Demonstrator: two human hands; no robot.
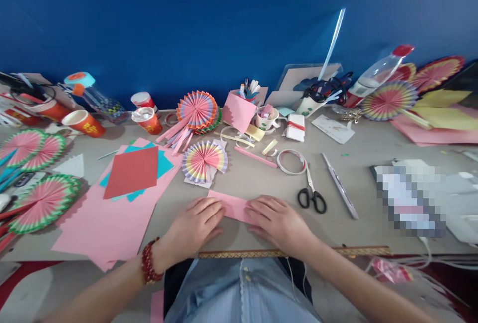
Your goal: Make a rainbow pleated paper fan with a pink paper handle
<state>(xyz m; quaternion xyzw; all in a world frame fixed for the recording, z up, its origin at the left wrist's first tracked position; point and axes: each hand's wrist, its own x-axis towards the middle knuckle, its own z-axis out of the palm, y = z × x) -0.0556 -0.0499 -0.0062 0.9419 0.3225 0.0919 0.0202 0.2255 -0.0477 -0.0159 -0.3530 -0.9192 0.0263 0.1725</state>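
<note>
A narrow strip of pink paper (235,206) lies on the grey table in front of me. My left hand (199,221) rests on its left end, palm down with the fingers stretched out. On the right end lies my right hand (278,218), its fingers also flat over the paper. Both ends of the strip are partly hidden under my hands. Just beyond sits a pleated paper fan (199,160) in pink, yellow and lilac. Scissors (311,194) with black handles lie to the right of my right hand.
Pink sheets (112,228) with a red square (132,171) on top lie left. A utility knife (339,186), a roll of tape (291,161) and a phone (407,201) are on the right. Paper cups (84,124) and a tilted bottle (381,74) stand along the back.
</note>
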